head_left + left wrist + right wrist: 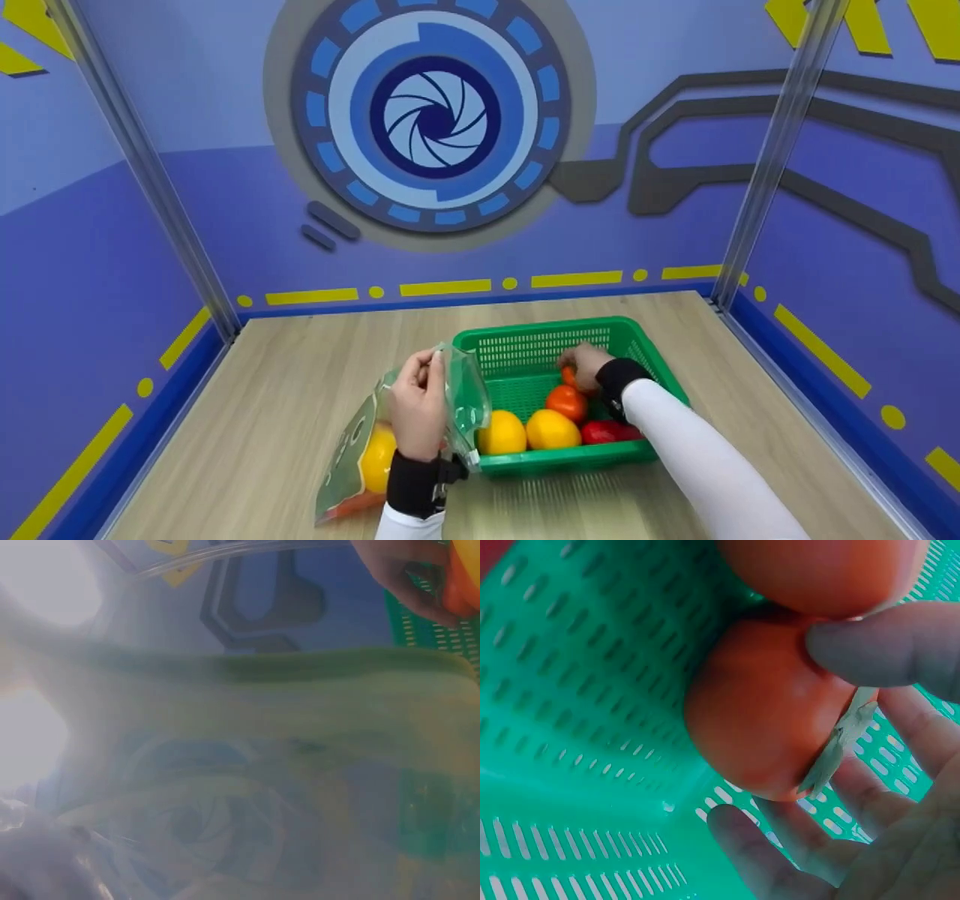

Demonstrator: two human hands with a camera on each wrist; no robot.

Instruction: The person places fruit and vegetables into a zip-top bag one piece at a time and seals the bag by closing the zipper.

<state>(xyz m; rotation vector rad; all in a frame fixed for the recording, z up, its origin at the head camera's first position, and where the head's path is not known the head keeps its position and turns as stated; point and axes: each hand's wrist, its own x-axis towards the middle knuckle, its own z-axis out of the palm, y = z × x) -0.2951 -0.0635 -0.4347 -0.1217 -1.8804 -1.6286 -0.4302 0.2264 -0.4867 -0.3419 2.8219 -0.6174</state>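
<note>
Right grip [589,364] was closed around a persimmon [769,712], thumb pressed on smooth orange skin, fingers round the other side. Persimmon was inside the green plastic basket [517,388], toward the back wall, right of centre; squat-round body, long axis hardly marked, dry papery grey-green calyx turned toward the palm. Left grip [418,405] pinched the edge of a flexible plastic bag [349,450] near its mouth: clear shiny film, crinkled, plus a dark green printed panel with pale lettering. Bag stood tilted on the wood-grain desk [300,390], left of the basket, long axis slanting from bottom at lower left to mouth at upper right, mouth side toward the basket. Round yellow fruit [377,457] showed in the bag. Basket rectangular, slotted walls, long axis running left-right; it held two rounded yellow-orange fruits [553,430] by the front wall, a glossy red fruit [606,432] to their right, and a round orange-red fruit [566,403] behind.
</note>
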